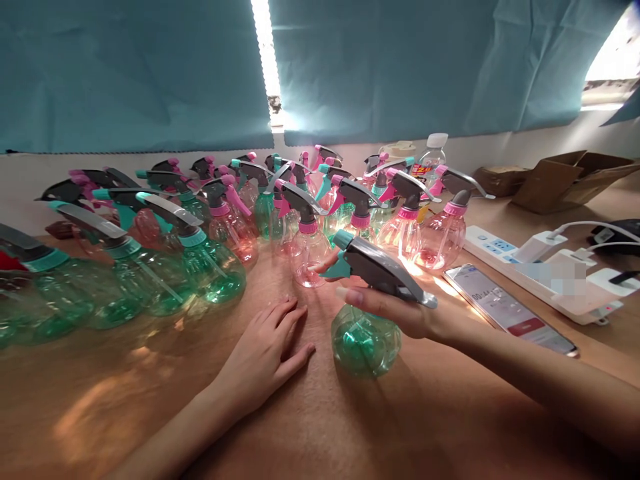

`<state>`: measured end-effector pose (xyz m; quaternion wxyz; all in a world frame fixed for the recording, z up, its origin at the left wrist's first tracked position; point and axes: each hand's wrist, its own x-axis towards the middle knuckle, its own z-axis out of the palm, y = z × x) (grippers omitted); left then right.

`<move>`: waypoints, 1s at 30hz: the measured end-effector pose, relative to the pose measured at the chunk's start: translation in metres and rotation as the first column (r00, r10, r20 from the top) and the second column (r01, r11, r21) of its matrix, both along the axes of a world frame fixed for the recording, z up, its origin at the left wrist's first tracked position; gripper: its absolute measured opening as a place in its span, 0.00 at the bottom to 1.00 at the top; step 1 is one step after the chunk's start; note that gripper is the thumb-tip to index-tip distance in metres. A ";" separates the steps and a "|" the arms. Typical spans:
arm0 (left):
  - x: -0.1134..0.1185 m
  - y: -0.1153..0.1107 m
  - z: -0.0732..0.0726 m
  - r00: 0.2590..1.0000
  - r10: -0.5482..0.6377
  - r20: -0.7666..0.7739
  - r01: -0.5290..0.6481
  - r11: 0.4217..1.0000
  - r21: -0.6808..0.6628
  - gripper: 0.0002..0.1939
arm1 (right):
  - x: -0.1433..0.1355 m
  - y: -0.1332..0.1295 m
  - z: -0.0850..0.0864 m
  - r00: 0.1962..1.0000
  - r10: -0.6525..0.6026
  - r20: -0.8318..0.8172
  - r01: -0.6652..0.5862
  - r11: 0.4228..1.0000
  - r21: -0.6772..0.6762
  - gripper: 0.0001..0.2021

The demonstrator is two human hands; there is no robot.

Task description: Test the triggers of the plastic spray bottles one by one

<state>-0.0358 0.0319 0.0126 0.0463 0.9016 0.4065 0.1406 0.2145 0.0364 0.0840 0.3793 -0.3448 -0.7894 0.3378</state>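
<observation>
Slanting in from the lower right of the frame, the right forearm point(520, 368) ends in the right hand point(395, 310), closed around the neck of a green spray bottle point(367, 341) just right of and below the frame's centre. The thumb points leftward along the near side; a fingertip shows by the turquoise trigger point(336, 267). Whether the bottle's base touches the worktop point(300, 427) is hard to tell. Left of it, the left hand point(270, 340) rests palm down, fingers loosely spread. Other spray bottles point(306, 250) crowd the middle and left.
</observation>
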 end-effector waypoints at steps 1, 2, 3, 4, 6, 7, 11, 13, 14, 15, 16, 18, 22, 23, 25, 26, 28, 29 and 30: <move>0.000 0.000 0.000 1.000 0.002 0.002 -0.002 1.000 0.004 0.23 | -0.001 0.001 0.000 0.999 0.036 -0.014 -0.036 0.999 -0.008 0.16; -0.001 0.000 -0.001 1.000 0.004 0.004 -0.005 1.000 0.010 0.23 | -0.002 0.001 -0.001 0.997 0.064 -0.032 -0.065 0.998 -0.009 0.17; -0.001 0.000 -0.002 1.000 0.007 0.005 -0.008 1.000 0.017 0.24 | -0.003 0.002 -0.001 0.996 0.078 -0.054 -0.078 0.997 -0.001 0.18; -0.002 0.000 -0.002 1.000 0.009 0.006 -0.009 1.000 0.022 0.24 | -0.004 0.002 -0.002 0.994 0.074 -0.074 -0.074 0.997 0.007 0.18; -0.002 -0.001 -0.003 1.000 0.007 0.008 -0.007 1.000 0.027 0.24 | -0.007 0.001 -0.003 0.992 0.055 -0.117 -0.054 0.998 0.012 0.18; -0.002 -0.001 -0.004 1.000 0.005 0.009 -0.006 1.000 0.028 0.24 | -0.008 0.001 -0.003 0.988 0.052 -0.142 -0.051 0.999 0.008 0.17; -0.002 0.000 -0.004 1.000 -0.001 0.007 0.000 0.999 0.037 0.24 | -0.011 0.001 -0.005 0.976 0.052 -0.210 -0.052 0.999 0.003 0.15; -0.002 0.000 -0.004 1.000 -0.005 0.006 0.005 0.999 0.039 0.24 | -0.011 0.000 -0.005 0.979 0.036 -0.201 -0.037 0.999 -0.002 0.15; -0.002 0.000 -0.004 1.000 -0.005 0.006 0.005 0.999 0.039 0.24 | -0.011 0.000 -0.005 0.980 0.029 -0.196 -0.030 1.000 -0.002 0.15; -0.002 0.000 -0.004 1.000 -0.006 0.006 0.006 0.999 0.038 0.25 | -0.010 0.001 -0.006 0.981 0.027 -0.190 -0.027 1.000 0.001 0.15; -0.002 0.000 -0.004 1.000 -0.005 0.005 0.005 0.999 0.035 0.25 | -0.010 0.001 -0.006 0.983 0.024 -0.184 -0.024 1.000 0.002 0.14; -0.002 0.000 -0.003 1.000 -0.003 0.002 0.003 1.000 0.031 0.25 | -0.009 0.002 -0.008 0.985 0.021 -0.170 -0.021 1.000 0.003 0.13; -0.002 -0.001 -0.003 1.000 -0.002 -0.007 0.002 1.000 0.024 0.25 | -0.004 0.004 -0.012 0.991 0.031 -0.130 -0.031 1.000 0.006 0.10; -0.002 -0.001 -0.003 1.000 -0.001 -0.008 0.002 1.000 0.024 0.25 | -0.003 0.005 -0.013 0.992 0.043 -0.120 -0.042 0.999 0.011 0.09; -0.002 -0.001 -0.003 1.000 -0.003 -0.008 0.003 1.000 0.026 0.25 | -0.002 0.006 -0.014 0.993 0.056 -0.108 -0.055 0.998 0.016 0.09; -0.002 -0.001 -0.003 1.000 -0.004 -0.008 0.004 1.000 0.027 0.25 | -0.002 0.006 -0.014 0.993 0.057 -0.107 -0.056 0.998 0.013 0.09; -0.002 -0.001 -0.003 1.000 -0.001 -0.007 0.001 1.000 0.027 0.25 | -0.002 0.006 -0.014 0.993 0.050 -0.112 -0.049 0.999 0.009 0.09; -0.002 -0.001 -0.003 1.000 0.001 -0.007 0.000 1.000 0.028 0.25 | -0.002 0.006 -0.014 0.992 0.051 -0.113 -0.050 0.999 0.013 0.08; -0.002 -0.001 -0.003 1.000 0.002 -0.007 -0.002 1.000 0.030 0.25 | -0.002 0.007 -0.014 0.992 0.053 -0.114 -0.051 0.999 0.015 0.08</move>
